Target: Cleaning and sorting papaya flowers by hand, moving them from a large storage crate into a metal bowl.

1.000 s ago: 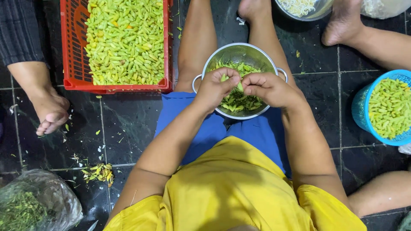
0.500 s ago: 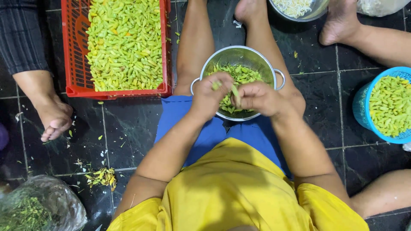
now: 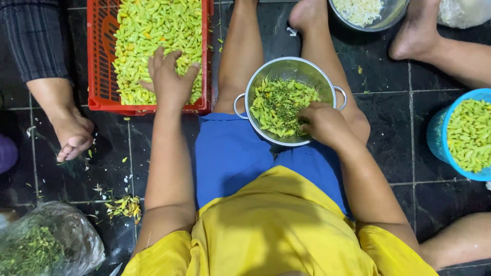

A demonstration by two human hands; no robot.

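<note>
I sit on a dark tiled floor with a metal colander [image 3: 252,87] between my legs, holding green chilli pieces and stems. My right hand [image 3: 321,124] rests on the colander's near right rim, fingers curled over the greens; whether it holds any is hidden. My left hand [image 3: 171,79] reaches out to the red plastic crate [image 3: 97,76] at the upper left, fingers spread on the heap of yellow-green chillies [image 3: 148,36] inside it.
Another person's foot [image 3: 71,135] and dark sleeve lie left of the crate. A blue tub of chillies [image 3: 463,135] stands at right, another person's legs beside it. A metal bowl [image 3: 365,13] sits at top. A plastic bag of stems [image 3: 46,245] lies at lower left.
My left hand left the colander and moved up-left onto the chillies in the red crate. My right hand stayed at the colander, dropping to its right rim.
</note>
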